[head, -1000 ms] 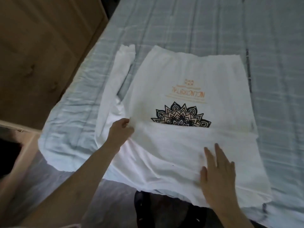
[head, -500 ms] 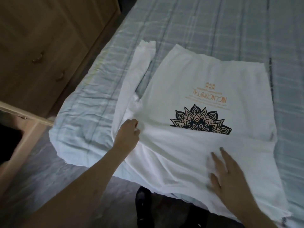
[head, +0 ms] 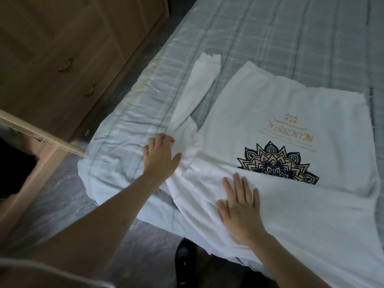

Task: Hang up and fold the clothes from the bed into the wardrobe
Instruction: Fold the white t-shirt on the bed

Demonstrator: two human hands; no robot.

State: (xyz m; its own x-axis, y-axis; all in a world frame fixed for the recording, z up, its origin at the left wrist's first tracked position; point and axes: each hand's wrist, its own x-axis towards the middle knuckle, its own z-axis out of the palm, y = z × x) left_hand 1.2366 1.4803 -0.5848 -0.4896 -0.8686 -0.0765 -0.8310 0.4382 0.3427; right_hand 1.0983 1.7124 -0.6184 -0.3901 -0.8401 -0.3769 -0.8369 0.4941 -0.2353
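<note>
One bed [head: 259, 38], checked sheet; white T-shirt [head: 291, 113] flat on near left part, near edge folded over print. Right hand [head: 239, 206] flat, fingers straight, pinning fold. Left hand [head: 161, 156] fingers curled, gripping sleeve [head: 199, 88] base. Advice: keep fold pinned, bring sleeve across square, smooth creases.

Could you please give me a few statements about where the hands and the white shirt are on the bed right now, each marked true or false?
1. The right hand lies flat with straight fingers on the white shirt. True.
2. The left hand grips a hanger. False: its fingers are curled at the shirt fabric beside the sleeve; no hanger shows.
3. The mandala print is partly covered by a folded-over part of the shirt. True.
4. The shirt lies on the floor. False: it lies on the bed with its striped cover.
5. The sleeve is folded across the print. False: it stretches away beside the shirt body.
</note>
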